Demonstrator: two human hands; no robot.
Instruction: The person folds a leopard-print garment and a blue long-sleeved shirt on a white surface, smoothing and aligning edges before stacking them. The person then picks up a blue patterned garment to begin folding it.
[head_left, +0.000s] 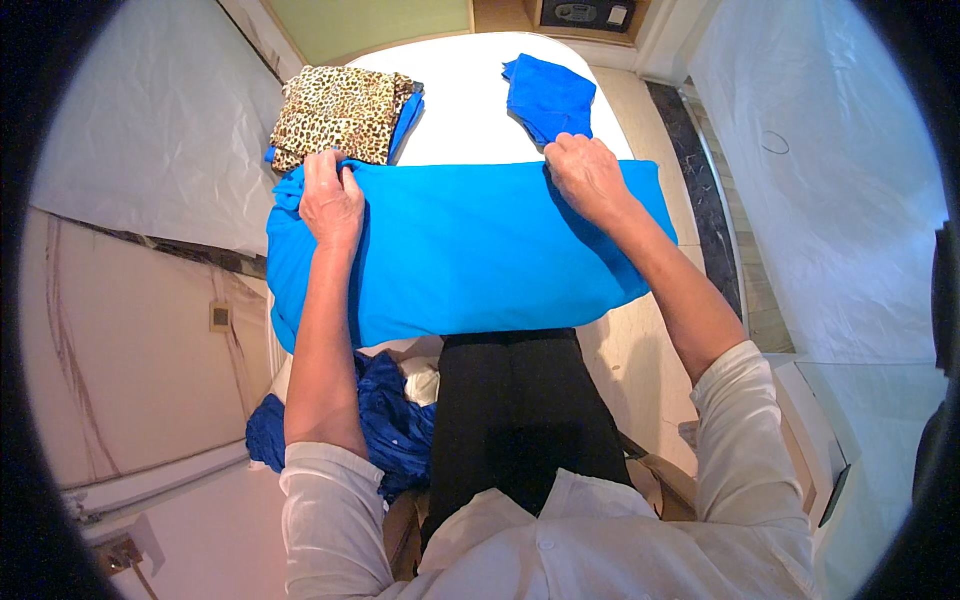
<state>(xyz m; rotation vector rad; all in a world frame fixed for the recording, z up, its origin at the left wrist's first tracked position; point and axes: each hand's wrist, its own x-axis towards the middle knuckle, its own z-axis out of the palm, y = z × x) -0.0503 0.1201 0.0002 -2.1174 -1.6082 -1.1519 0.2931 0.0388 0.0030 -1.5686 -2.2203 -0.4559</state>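
A bright blue cloth (465, 247) lies spread across the near part of the white table (461, 97) and hangs over its front edge. My left hand (330, 199) grips the cloth's far edge near the left end, where the fabric is bunched. Toward the right end, my right hand (585, 176) pinches the same far edge, fingers curled over it. Just beyond my left hand sits a stack of folded leopard-print fabric (341, 109), with blue fabric showing underneath. A folded darker blue cloth (551, 97) lies just past my right hand.
Dark blue fabric (394, 420) is heaped below the table, left of my black-clad legs (517, 405). Translucent plastic sheeting (810, 180) hangs at the right, and more sheeting (165, 135) covers the left side. A safe (589, 13) stands in a wooden cabinet beyond the table.
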